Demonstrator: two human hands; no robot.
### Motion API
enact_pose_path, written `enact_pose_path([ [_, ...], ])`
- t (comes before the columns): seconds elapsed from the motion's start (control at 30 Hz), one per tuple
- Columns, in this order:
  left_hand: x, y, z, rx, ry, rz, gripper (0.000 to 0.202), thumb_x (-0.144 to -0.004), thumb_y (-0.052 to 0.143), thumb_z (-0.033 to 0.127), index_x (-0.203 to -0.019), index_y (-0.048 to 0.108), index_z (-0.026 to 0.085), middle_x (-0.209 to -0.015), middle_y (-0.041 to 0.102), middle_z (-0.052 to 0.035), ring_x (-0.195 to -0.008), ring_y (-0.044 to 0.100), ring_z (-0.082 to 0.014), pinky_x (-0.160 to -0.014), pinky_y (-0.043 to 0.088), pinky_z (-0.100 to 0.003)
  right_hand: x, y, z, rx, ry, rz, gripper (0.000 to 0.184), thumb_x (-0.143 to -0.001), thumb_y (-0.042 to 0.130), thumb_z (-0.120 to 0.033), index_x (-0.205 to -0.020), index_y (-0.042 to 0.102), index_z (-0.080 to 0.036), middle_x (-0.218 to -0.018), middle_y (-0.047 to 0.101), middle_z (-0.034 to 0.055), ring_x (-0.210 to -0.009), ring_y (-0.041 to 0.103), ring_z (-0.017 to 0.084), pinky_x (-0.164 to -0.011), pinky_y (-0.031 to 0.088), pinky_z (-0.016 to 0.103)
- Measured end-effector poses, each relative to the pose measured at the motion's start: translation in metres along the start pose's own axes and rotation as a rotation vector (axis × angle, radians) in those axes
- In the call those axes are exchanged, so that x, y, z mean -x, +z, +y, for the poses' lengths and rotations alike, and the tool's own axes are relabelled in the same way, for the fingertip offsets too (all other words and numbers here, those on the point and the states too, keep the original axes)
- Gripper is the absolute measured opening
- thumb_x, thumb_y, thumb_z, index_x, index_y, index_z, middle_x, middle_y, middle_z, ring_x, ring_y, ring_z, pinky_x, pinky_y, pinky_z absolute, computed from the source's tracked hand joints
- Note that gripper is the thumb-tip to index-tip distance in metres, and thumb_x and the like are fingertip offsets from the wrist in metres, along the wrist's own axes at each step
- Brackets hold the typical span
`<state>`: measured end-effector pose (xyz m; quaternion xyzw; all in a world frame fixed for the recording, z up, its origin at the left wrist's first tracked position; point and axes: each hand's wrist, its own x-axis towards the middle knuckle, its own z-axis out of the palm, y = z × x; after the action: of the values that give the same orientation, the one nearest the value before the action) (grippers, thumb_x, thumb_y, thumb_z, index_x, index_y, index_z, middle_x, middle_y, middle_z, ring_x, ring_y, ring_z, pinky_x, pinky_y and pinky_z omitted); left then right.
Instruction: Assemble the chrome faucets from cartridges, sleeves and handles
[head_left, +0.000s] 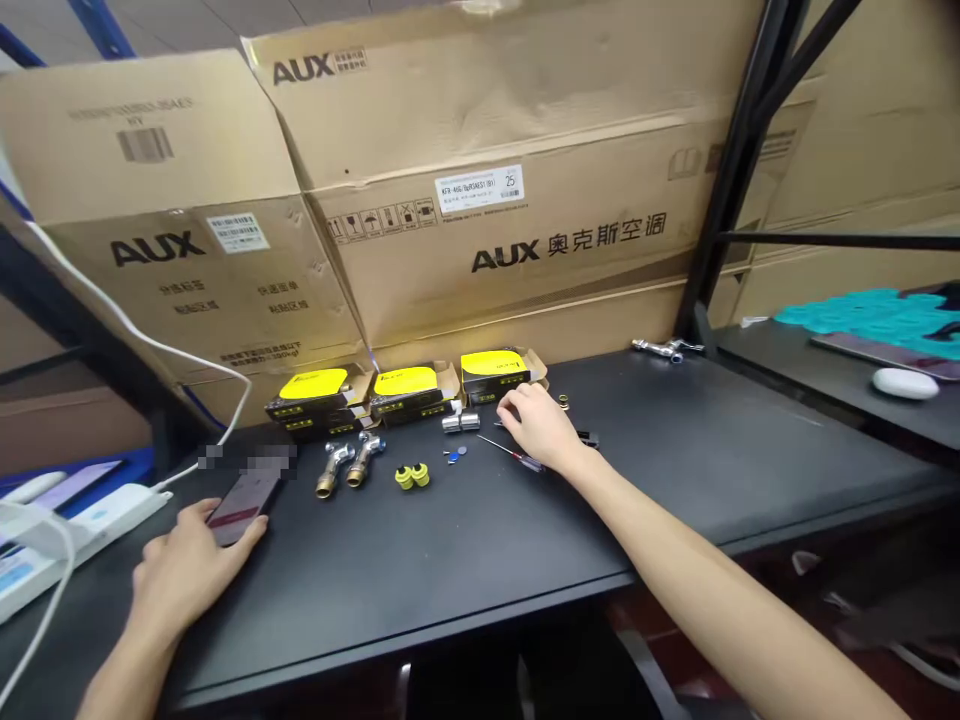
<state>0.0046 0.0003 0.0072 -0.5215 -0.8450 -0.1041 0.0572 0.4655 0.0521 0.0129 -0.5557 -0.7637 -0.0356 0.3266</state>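
Observation:
My left hand (184, 565) rests on the black table (465, 560) at the near left, fingers bent around the lower end of a dark phone (244, 500). My right hand (540, 425) reaches to the middle back of the table, fingers curled down just in front of the right-hand yellow-lidded box (495, 372) and over a thin screwdriver (510, 452). Whether it grips anything is hidden. A small chrome cylinder (460, 422) lies just left of that hand. Two brass-and-chrome tap bodies (349, 465), a yellow fitting (412, 475) and small blue discs (456, 455) lie between my hands.
Three yellow-lidded boxes (405, 385) stand in a row against large AUX cartons (495, 200). A chrome tap (664, 348) lies at the back right beside a black rack post (739, 170). A white power strip (82, 525) with cable sits far left. Turquoise parts (877, 315) and a white case (905, 383) occupy the right shelf.

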Motion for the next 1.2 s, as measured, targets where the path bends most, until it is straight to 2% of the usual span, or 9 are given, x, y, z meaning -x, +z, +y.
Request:
enact_pose_path([
  [0.17,-0.001,0.003,-0.003,0.002,-0.003,0.015,0.09,-0.076,0.046,0.072,-0.143,0.042,0.011,-0.137,0.061,-0.0259,-0.124,0.054,-0.0527,-0.095,0.046,-0.054,0.0,0.0,0.0,0.014,0.002,-0.016,0.033,-0.099,0.062,-0.037,-0.127,0.062,-0.019,-0.13,0.064,0.0097,-0.108,0.066,0.022,-0.092,0.057,0.044],
  [0.37,0.002,0.0,-0.002,-0.001,0.007,0.047,0.086,-0.077,0.048,0.071,-0.14,0.045,0.012,-0.131,0.066,-0.0247,-0.12,0.058,-0.0512,-0.091,0.049,-0.053,0.0,-0.002,-0.002,-0.006,-0.005,0.006,0.019,-0.1,0.054,-0.023,-0.092,0.071,-0.018,-0.098,0.07,0.0084,-0.101,0.062,0.022,-0.094,0.052,0.037],
  [0.6,0.012,-0.011,0.01,-0.017,0.051,0.152,0.088,-0.082,0.041,0.074,-0.137,0.05,0.006,-0.133,0.062,-0.0306,-0.122,0.054,-0.0559,-0.092,0.047,-0.061,-0.001,-0.003,-0.004,-0.033,-0.01,0.01,0.019,-0.097,0.062,-0.029,-0.085,0.071,-0.018,-0.098,0.067,0.0095,-0.103,0.059,0.024,-0.093,0.049,0.037],
  [0.67,0.017,-0.02,0.028,-0.006,0.119,0.264,0.082,-0.087,0.034,0.07,-0.134,0.052,0.005,-0.133,0.059,-0.0326,-0.125,0.051,-0.0548,-0.096,0.043,-0.065,-0.001,-0.002,-0.004,-0.038,-0.01,0.011,0.021,-0.096,0.064,-0.031,-0.081,0.071,-0.018,-0.096,0.066,0.0088,-0.101,0.06,0.024,-0.091,0.05,0.036],
  [0.73,0.018,-0.029,0.057,0.027,0.302,0.336,0.07,-0.092,0.034,0.061,-0.13,0.056,0.006,-0.13,0.062,-0.0287,-0.128,0.051,-0.0465,-0.107,0.038,-0.06,-0.001,-0.001,-0.005,-0.043,-0.017,0.018,0.023,-0.095,0.066,-0.034,-0.078,0.071,-0.019,-0.094,0.066,0.008,-0.098,0.059,0.023,-0.089,0.05,0.036],
  [0.87,0.003,-0.036,0.14,0.06,0.699,0.28,0.051,-0.093,0.044,0.053,-0.127,0.06,0.018,-0.131,0.066,-0.0127,-0.128,0.055,-0.0309,-0.112,0.039,-0.042,-0.001,0.001,-0.004,-0.053,-0.037,0.041,0.022,-0.095,0.067,-0.036,-0.081,0.073,-0.02,-0.096,0.066,0.008,-0.097,0.058,0.024,-0.088,0.051,0.038],
  [1.0,-0.03,-0.022,0.206,0.059,0.899,0.24,0.049,-0.089,0.054,0.047,-0.127,0.062,0.016,-0.139,0.062,-0.0163,-0.131,0.054,-0.0338,-0.111,0.042,-0.044,-0.001,0.0,-0.003,-0.049,-0.047,0.064,0.018,-0.098,0.062,-0.029,-0.089,0.075,-0.02,-0.097,0.067,0.0088,-0.098,0.059,0.024,-0.087,0.052,0.039],
  [1.1,-0.048,-0.005,0.222,0.057,0.948,0.224,0.044,-0.083,0.062,0.038,-0.121,0.065,0.015,-0.13,0.067,-0.0193,-0.121,0.061,-0.0367,-0.102,0.048,-0.047,-0.001,0.0,-0.003,-0.039,-0.051,0.076,0.019,-0.099,0.058,-0.026,-0.093,0.075,-0.019,-0.097,0.067,0.0092,-0.096,0.059,0.025,-0.087,0.052,0.038],
  [1.2,-0.052,0.009,0.216,0.085,0.947,0.253,0.034,-0.085,0.058,0.029,-0.115,0.065,0.015,-0.121,0.07,-0.0191,-0.116,0.064,-0.0362,-0.099,0.05,-0.047,-0.001,0.001,-0.005,-0.035,-0.061,0.088,0.019,-0.099,0.057,-0.025,-0.094,0.074,-0.019,-0.097,0.067,0.009,-0.095,0.058,0.025,-0.087,0.052,0.039],
])
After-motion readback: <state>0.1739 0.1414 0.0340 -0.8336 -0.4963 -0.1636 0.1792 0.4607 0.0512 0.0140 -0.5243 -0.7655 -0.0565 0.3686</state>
